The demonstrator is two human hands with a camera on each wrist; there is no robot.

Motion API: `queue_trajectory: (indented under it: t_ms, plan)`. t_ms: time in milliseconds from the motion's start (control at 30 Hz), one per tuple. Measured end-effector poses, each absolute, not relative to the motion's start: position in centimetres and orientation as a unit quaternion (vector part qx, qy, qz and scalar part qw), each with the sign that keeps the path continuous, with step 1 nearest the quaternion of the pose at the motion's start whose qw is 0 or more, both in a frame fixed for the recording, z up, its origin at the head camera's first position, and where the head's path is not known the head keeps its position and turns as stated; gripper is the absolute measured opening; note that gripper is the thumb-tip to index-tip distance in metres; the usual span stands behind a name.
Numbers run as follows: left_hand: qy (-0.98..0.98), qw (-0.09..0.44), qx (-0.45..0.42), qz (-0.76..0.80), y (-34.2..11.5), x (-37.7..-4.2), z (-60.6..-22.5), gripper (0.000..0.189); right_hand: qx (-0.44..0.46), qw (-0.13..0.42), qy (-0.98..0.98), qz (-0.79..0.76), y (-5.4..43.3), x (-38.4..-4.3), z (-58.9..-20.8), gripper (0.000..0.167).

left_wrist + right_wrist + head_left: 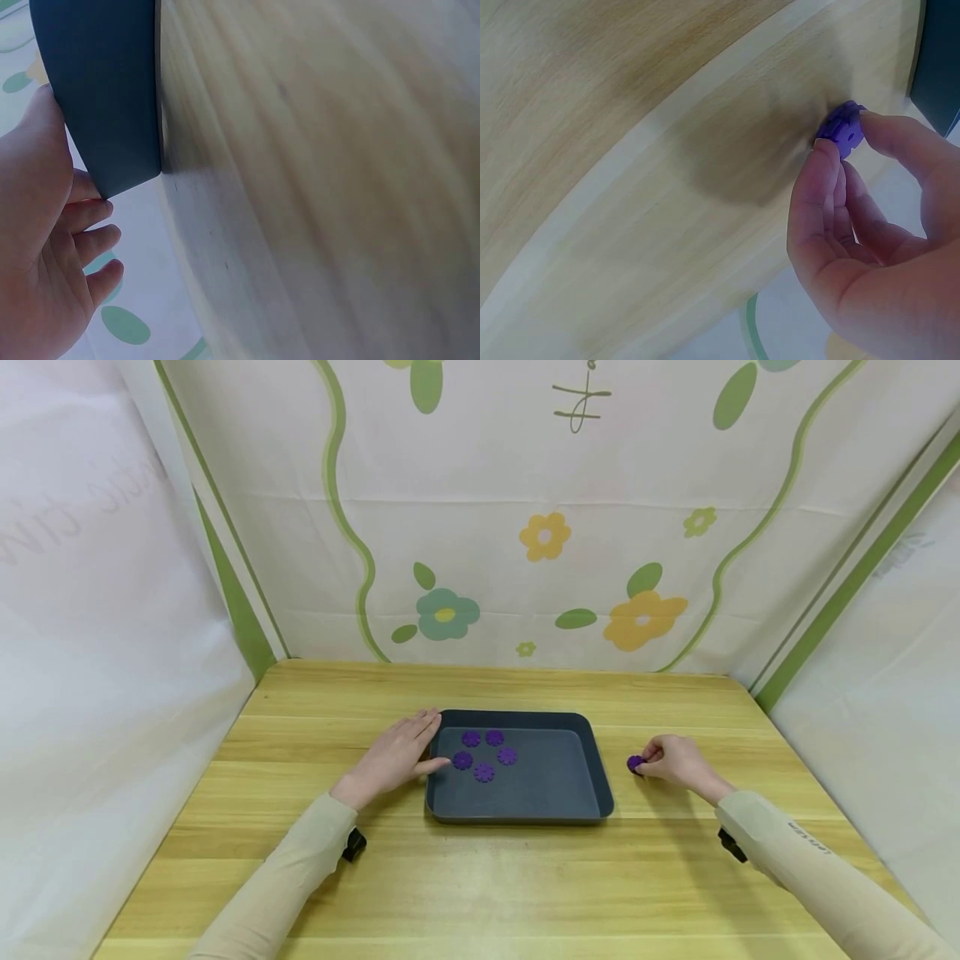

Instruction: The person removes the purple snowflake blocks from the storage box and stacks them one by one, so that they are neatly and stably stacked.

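Observation:
A dark grey rectangular tray (540,817) sits on the table. Several flat purple notched discs (483,772) lie in its left part. My left hand (393,756) rests at the tray's left edge, its thumb reaching over the rim and its fingers extended by the far left corner. In the left wrist view, the hand (37,225) is beside the tray's outer wall (105,90). Right of the tray, my right hand (678,762) pinches one purple notched disc (844,129) between thumb and fingertips, close to the tabletop; whether the disc touches the table I cannot tell.
The wooden table (487,893) extends around the tray on all sides. A white curtain with printed flowers (487,527) stands behind the table, and white fabric walls flank it at left and right. Each wrist carries a small black device (354,844).

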State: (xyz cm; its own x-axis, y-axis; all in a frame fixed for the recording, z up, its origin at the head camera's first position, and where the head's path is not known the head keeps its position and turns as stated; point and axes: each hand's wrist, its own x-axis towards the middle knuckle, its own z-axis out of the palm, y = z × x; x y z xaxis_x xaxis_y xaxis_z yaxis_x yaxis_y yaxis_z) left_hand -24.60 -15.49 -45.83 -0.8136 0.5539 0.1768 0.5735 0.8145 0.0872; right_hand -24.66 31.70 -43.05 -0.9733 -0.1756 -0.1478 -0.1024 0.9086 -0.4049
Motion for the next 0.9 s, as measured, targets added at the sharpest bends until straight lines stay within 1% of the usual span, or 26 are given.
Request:
queue_trajectory:
  t_ms: [567, 900]
  plan:
    - [-0.947, 0.080, -0.304, -0.064, -15.4, -24.6, -45.9, 0.079, -0.069, 0.085, 0.970, -0.216, 32.1, -24.7, -42.9, 0.024]
    - [-0.949, 0.072, -0.298, -0.070, -15.5, -24.7, -45.9, 0.080, -0.081, 0.060, 0.970, -0.223, 31.5, -25.0, -41.4, 0.023]
